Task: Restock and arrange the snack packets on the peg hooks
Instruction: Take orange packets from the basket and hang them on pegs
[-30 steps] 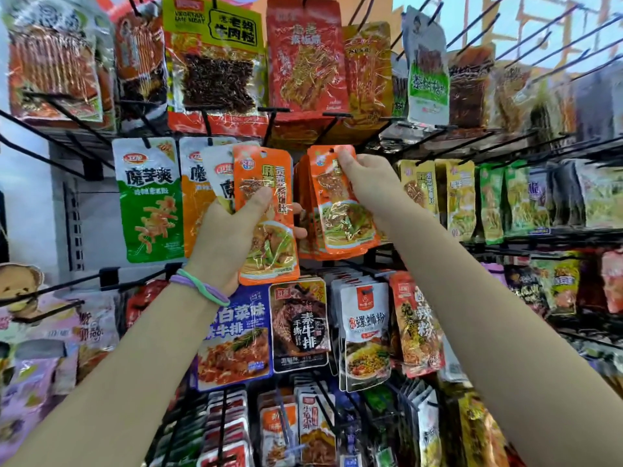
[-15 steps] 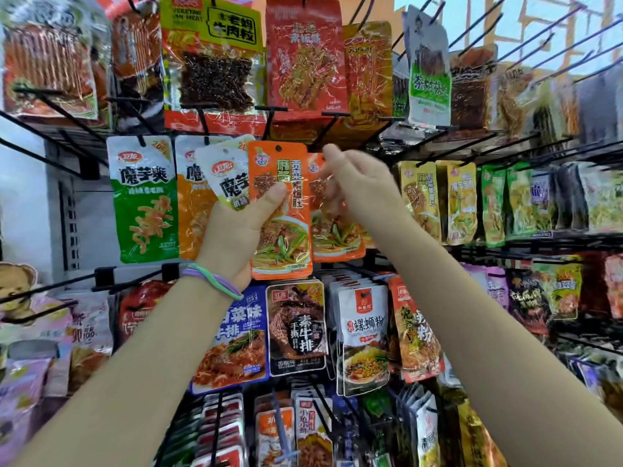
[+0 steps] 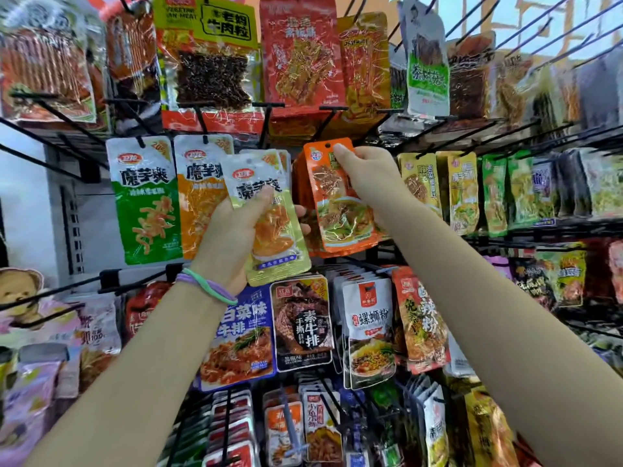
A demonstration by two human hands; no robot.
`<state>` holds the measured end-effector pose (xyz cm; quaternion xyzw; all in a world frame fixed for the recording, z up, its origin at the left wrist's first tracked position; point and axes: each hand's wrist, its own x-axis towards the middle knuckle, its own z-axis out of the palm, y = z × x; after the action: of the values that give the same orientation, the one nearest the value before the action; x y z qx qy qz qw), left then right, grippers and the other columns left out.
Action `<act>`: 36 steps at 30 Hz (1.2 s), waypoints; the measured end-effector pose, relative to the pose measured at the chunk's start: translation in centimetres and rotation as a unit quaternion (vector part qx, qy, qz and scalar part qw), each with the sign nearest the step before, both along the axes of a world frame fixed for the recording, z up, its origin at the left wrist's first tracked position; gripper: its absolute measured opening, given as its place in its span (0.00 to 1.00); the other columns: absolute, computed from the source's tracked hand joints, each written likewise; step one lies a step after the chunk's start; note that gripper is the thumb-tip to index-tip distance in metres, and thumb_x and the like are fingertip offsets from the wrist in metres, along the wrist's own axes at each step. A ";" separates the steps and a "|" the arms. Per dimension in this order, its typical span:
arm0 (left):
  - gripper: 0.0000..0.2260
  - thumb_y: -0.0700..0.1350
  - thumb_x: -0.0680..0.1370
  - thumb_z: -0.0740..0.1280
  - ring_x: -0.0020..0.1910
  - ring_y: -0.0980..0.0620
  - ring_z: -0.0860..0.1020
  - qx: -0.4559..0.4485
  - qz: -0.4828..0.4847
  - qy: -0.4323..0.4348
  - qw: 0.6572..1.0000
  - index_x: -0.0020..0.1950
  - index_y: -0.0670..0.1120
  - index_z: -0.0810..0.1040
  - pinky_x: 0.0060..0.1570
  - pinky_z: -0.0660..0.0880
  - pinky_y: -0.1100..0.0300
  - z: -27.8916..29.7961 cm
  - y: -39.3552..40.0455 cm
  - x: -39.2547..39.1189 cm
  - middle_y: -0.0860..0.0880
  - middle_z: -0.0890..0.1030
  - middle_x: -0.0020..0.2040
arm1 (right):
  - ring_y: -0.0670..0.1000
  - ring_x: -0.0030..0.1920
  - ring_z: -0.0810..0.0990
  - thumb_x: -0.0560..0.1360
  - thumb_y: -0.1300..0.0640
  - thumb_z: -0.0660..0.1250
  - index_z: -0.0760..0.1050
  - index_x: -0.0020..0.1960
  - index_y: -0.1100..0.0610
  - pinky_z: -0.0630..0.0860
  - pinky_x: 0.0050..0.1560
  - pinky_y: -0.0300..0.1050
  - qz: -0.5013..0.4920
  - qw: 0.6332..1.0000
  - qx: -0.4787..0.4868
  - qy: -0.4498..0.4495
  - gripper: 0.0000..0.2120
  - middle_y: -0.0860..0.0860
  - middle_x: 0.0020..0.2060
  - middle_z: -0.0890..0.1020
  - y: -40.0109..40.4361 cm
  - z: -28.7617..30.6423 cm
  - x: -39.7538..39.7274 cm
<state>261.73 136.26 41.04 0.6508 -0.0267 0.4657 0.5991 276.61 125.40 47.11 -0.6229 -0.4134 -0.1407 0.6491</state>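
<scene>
While both forearms reach up toward the rack, the left hand [image 3: 232,227], purple and green bands [image 3: 205,286] at its wrist, grips a small fan of yellow-and-silver packets [image 3: 269,214], thumb pressed across the front one; just right, the right hand [image 3: 367,173] pinches the top of an orange packet [image 3: 337,197], at the front of a hanging orange stack, fingers curled.
</scene>
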 end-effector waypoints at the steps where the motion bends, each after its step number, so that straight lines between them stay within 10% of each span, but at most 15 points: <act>1: 0.16 0.44 0.85 0.61 0.36 0.43 0.86 -0.002 -0.002 -0.001 1.000 0.62 0.30 0.75 0.33 0.82 0.53 0.0 0.0 -0.1 0.40 0.86 0.42 | 0.54 0.38 0.75 0.81 0.45 0.63 0.76 0.46 0.69 0.70 0.43 0.48 -0.003 1.000 0.000 0.002 0.25 0.56 0.38 0.76 0.3 0.0 0.2; 7: 0.08 0.44 0.82 0.69 0.44 0.43 0.85 -0.006 0.038 -0.004 0.999 0.54 0.39 0.80 0.46 0.84 0.48 0.4 1.0 -0.1 0.42 0.86 0.45 | 0.41 0.33 0.74 0.79 0.49 0.68 0.71 0.53 0.60 0.67 0.31 0.33 -0.135 0.985 -0.003 -0.105 0.14 0.48 0.38 0.74 0.4 -0.2 0.4; 11: 0.06 0.44 0.77 0.73 0.39 0.50 0.84 -0.010 0.062 -0.001 0.998 0.48 0.42 0.80 0.40 0.83 0.55 0.5 1.5 -0.3 0.46 0.84 0.40 | 0.53 0.46 0.73 0.79 0.52 0.69 0.74 0.59 0.56 0.66 0.36 0.45 -0.269 0.917 -0.004 -0.296 0.12 0.53 0.51 0.72 0.3 -1.2 0.3; 18: 0.10 0.45 0.77 0.74 0.38 0.48 0.84 -0.015 0.071 0.007 0.997 0.42 0.41 0.79 0.46 0.83 0.51 1.2 1.6 -1.2 0.45 0.84 0.39 | 0.56 0.46 0.76 0.83 0.52 0.62 0.73 0.58 0.57 0.70 0.40 0.49 -0.225 0.895 -0.135 -0.360 0.09 0.49 0.44 0.72 0.3 -1.4 -0.1; 24: 0.13 0.46 0.77 0.74 0.37 0.50 0.84 0.007 0.089 0.021 0.996 0.48 0.37 0.78 0.42 0.83 0.55 1.7 1.7 -1.2 0.44 0.84 0.41 | 0.50 0.45 0.73 0.82 0.54 0.64 0.78 0.53 0.59 0.70 0.45 0.46 -0.176 0.914 -0.118 -0.347 0.09 0.51 0.43 0.76 0.4 -0.9 -0.5; 32: 0.13 0.51 0.73 0.78 0.44 0.41 0.86 0.113 0.138 0.043 0.983 0.44 0.41 0.83 0.53 0.82 0.37 3.4 1.3 -0.9 0.41 0.87 0.43 | 0.48 0.27 0.73 0.79 0.48 0.70 0.75 0.39 0.56 0.70 0.29 0.41 0.123 0.983 -0.025 -0.134 0.15 0.48 0.28 0.75 1.3 1.0 -4.1; 36: 0.23 0.54 0.74 0.77 0.49 0.46 0.82 0.341 0.374 -0.020 0.862 0.65 0.48 0.76 0.52 0.80 0.49 3.4 2.6 -1.5 0.49 0.82 0.51 | 0.48 0.30 0.70 0.80 0.53 0.69 0.74 0.40 0.55 0.70 0.30 0.43 0.142 0.987 -0.001 -0.079 0.12 0.47 0.29 0.72 2.3 2.2 -3.8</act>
<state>260.21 138.87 44.46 0.7661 0.0495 0.6295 0.1200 272.86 127.69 49.27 -0.5456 -0.5479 -0.0951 0.6270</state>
